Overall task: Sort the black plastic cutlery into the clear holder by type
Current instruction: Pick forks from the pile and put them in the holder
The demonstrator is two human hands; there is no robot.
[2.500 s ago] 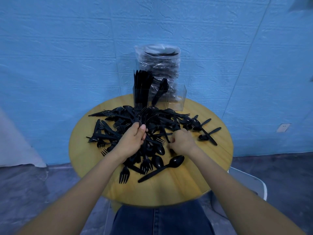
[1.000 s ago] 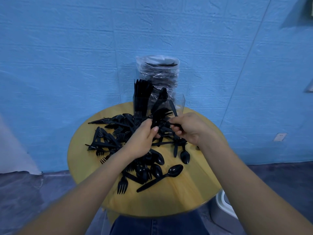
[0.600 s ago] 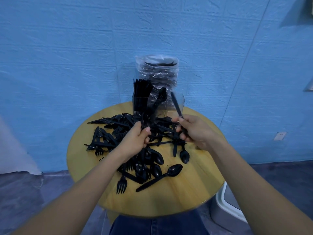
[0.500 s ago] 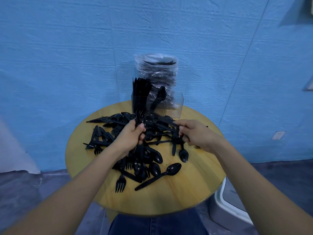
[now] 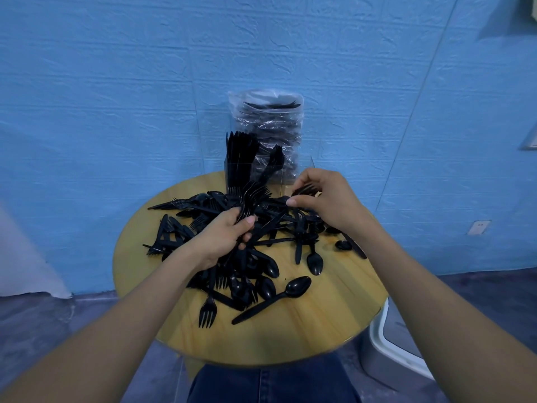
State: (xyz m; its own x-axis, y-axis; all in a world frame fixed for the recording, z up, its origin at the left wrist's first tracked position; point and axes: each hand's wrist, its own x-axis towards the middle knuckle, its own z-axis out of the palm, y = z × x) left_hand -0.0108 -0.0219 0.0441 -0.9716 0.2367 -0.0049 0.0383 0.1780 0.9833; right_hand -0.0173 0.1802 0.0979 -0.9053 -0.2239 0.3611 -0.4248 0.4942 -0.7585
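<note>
Right hand (image 5: 325,202) lifted holding fork (image 5: 305,189), left grip (image 5: 226,234) bunching forks (image 5: 252,196)

Wall: blue textured wall (image 5: 116,82), white socket (image 5: 479,227) at 3 o'clock.
Floor: grey floor (image 5: 35,321).
Furniture: round wooden table (image 5: 319,324).

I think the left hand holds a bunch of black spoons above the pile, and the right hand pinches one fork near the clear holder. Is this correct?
Not quite. In the head view the left hand grips a bunch of forks, not spoons: their tines fan out above the pile. The rest stands: the right hand pinches one fork near the clear holder.
</note>
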